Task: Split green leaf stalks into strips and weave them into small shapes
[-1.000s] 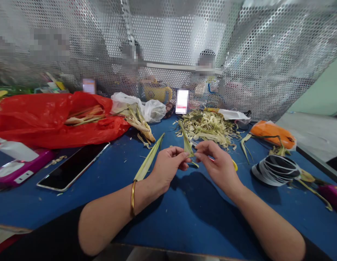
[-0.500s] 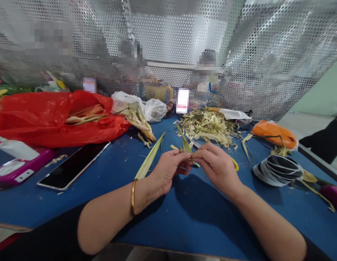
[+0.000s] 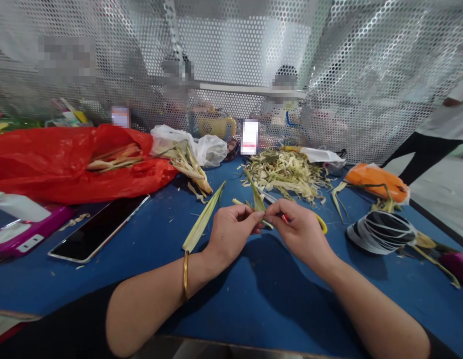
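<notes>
My left hand (image 3: 233, 229) pinches the lower end of a green leaf strip (image 3: 256, 194) near the middle of the view. Beside it, fingertips nearly touching, my right hand (image 3: 296, 224) is closed at the same end of the strip. Partly hidden behind my right hand are scissors with a yellow handle (image 3: 322, 225). A long pale husk leaf (image 3: 204, 218) lies on the blue table just left of my left hand. Beyond my hands is a heap of shredded husk (image 3: 287, 174). The small piece between my fingertips is mostly hidden.
On the left lie a red plastic bag (image 3: 59, 159), a black phone (image 3: 100, 227) and a purple device (image 3: 33, 234). To the right are a spool of white string (image 3: 381, 233) and an orange packet (image 3: 377, 182). A perforated metal screen (image 3: 231, 55) stands behind; a person's legs show at far right.
My left hand has rolled over, its back now more toward the camera, with the thumb on the strip. At the far right, more of a person has come into view.
</notes>
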Available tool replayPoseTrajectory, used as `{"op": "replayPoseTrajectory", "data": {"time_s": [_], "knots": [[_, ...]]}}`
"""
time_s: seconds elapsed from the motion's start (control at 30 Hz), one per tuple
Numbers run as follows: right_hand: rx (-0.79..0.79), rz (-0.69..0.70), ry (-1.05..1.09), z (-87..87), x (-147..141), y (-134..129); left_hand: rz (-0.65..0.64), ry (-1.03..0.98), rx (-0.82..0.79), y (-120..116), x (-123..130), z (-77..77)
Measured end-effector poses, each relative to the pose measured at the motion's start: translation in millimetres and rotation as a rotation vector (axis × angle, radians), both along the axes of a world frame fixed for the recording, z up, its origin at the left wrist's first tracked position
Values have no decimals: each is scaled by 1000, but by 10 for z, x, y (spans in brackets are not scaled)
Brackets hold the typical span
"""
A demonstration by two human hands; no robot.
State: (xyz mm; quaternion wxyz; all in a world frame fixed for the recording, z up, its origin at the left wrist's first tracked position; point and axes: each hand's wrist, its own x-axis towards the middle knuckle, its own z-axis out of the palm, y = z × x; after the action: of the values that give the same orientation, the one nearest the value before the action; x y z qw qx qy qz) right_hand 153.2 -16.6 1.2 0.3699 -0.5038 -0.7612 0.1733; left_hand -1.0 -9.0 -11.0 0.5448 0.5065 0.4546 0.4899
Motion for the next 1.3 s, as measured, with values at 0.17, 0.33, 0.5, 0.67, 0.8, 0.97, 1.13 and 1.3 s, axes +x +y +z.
{"op": "replayPoseTrajectory", "data": {"time_s": [0.17,0.33,0.5,0.67,0.8,0.97,1.13,1.3], "knots": [[-24,-67,26,14,-12,-14,0,66,40,-9,-8,19],[-50,-110,51,23,-9,-17,-2,96,33,-3,-2,4],[-21,-71,82,-8,-8,6,-38,45,-25,24,-4,12],[103,68,-12,-21,-7,23,-70,-88,-181,30,-16,55],[142,51,-29,3,-1,5,-140,-190,-260,42,-42,56],[168,61,-71,26,10,3,-192,-226,-297,52,-59,53],[175,34,-91,14,21,25,-147,-185,-258,46,-44,37],[174,128,-149,33,54,39,-187,-257,-344,77,-47,10]]}}
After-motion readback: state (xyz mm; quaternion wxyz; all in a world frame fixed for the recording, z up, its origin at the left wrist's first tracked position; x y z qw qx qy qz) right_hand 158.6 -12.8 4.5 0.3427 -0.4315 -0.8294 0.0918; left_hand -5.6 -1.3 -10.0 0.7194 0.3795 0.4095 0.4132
